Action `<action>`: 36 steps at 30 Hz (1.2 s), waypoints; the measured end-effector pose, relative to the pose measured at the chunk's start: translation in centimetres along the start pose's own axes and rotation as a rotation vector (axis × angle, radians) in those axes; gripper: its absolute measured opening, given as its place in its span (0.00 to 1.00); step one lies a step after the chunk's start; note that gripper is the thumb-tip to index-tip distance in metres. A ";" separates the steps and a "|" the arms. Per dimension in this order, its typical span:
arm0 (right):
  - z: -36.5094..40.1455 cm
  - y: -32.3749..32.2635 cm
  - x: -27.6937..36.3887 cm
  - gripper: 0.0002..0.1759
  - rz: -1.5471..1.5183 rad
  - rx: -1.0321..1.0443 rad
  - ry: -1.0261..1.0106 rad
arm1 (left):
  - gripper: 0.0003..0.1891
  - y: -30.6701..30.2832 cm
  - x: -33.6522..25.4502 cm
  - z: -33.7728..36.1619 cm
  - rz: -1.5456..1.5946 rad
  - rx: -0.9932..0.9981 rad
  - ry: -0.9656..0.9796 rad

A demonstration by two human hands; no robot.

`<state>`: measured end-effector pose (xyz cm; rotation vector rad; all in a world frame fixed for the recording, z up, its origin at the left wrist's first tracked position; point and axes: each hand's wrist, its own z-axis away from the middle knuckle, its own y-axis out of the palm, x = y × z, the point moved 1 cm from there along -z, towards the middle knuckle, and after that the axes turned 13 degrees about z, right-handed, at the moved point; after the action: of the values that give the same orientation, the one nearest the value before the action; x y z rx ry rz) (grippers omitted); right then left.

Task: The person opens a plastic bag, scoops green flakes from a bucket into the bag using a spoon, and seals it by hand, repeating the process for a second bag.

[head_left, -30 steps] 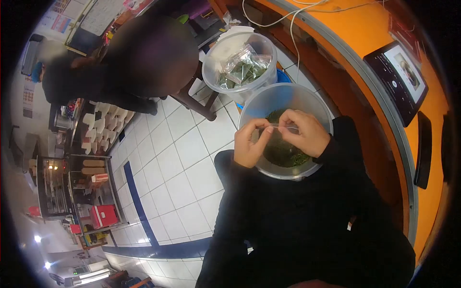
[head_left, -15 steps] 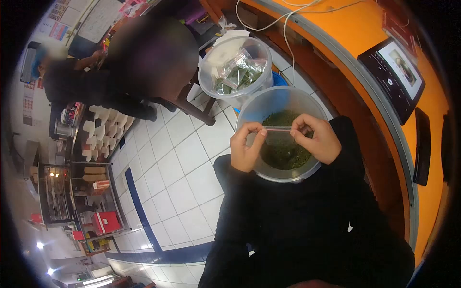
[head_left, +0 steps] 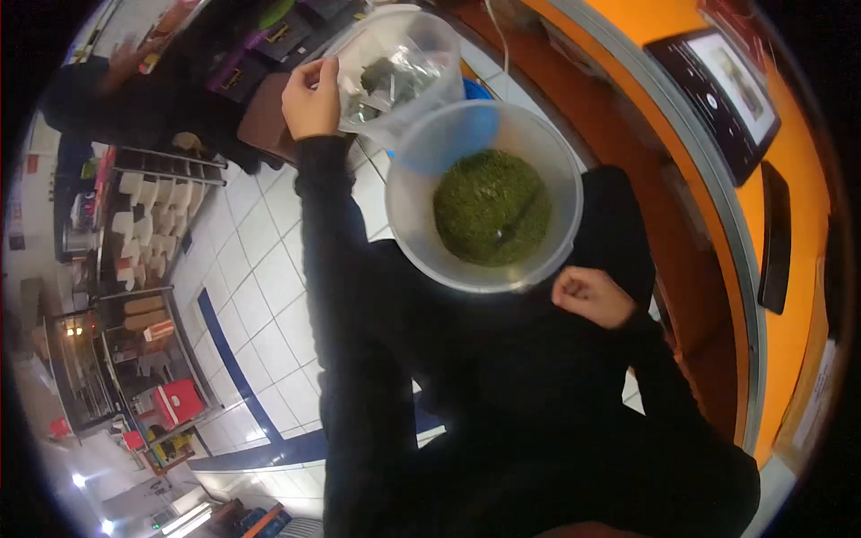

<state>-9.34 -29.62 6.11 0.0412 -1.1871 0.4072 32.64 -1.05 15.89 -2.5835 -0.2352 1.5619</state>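
Note:
My left hand [head_left: 312,100] is at the left rim of a clear plastic bucket [head_left: 441,36], its fingers curled; whether they grip anything I cannot make out. Inside that bucket lie several clear plastic bags [head_left: 395,82] with green contents. A second translucent bucket [head_left: 408,235] stands between my legs, holding finely chopped green leaves [head_left: 480,193]. Among the leaves rests a dark-handled utensil [head_left: 518,218] with a shiny end, perhaps a spoon. My right hand [head_left: 594,298], fingers closed with nothing visible in them, is just outside this bucket's lower right rim.
To the right curves an orange counter [head_left: 619,20] with a tablet [head_left: 717,103] and a black bar-shaped object [head_left: 778,238]. A brown stool [head_left: 269,121] and a person in dark clothes [head_left: 152,112] are at upper left. White tiles [head_left: 256,255] cover the floor.
Both hands were pinching the top edge of a clear plastic bag above the leaves. My left hand has moved up-left to the other bucket; my right hand has dropped below the rim.

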 end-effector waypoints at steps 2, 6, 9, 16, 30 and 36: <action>-2.0 1.0 -2.7 0.07 0.254 -0.144 0.098 | 0.29 0.2 0.7 1.4 -0.482 0.032 0.030; -7.6 2.6 -6.4 0.14 0.318 -0.181 0.511 | 0.21 1.5 -3.6 8.6 -0.391 0.131 0.224; -10.5 4.0 -8.8 0.17 0.547 -0.087 0.431 | 0.17 2.0 -4.1 12.2 -0.301 0.217 0.262; -12.0 5.1 -12.1 0.20 0.431 -0.148 0.399 | 0.12 3.0 -2.8 13.9 -0.243 0.230 0.185; -11.1 4.9 -10.7 0.21 0.504 -0.142 0.398 | 0.12 2.8 -2.9 14.0 -0.215 0.223 0.157; -10.0 4.5 -8.3 0.21 0.536 -0.128 0.386 | 0.12 2.8 -3.0 14.1 -0.209 0.204 0.157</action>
<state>-4.45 -25.41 -6.07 -0.4572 -0.8258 0.7699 18.99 -4.09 11.46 -2.4191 -0.3027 1.2378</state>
